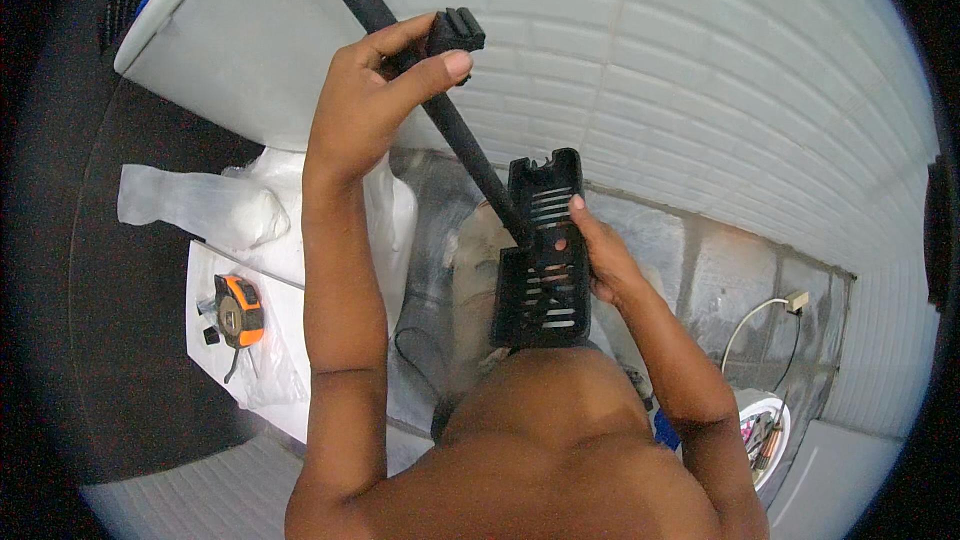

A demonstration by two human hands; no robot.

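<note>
A long black pole [465,140] slants from the upper left down to a black slotted plastic tray [562,285]. My right hand [608,255] grips the tray by its right edge, thumb on its upper face and the other fingers hidden beneath. Farther up, my left hand [365,100] is closed, its thumb and forefinger around a small ridged black plastic piece [460,30] beside the pole. I cannot tell whether this piece is fixed to the pole. The tray is tilted, and the pole's lower end meets it near its left side.
At left, an orange and black tape measure [240,310] lies on a white surface [200,275] near a clear plastic bag [190,205]. A white ribbed wall [690,70] stands ahead. Right, a cable with a socket [796,302] lies near a white tub [785,430] of tools.
</note>
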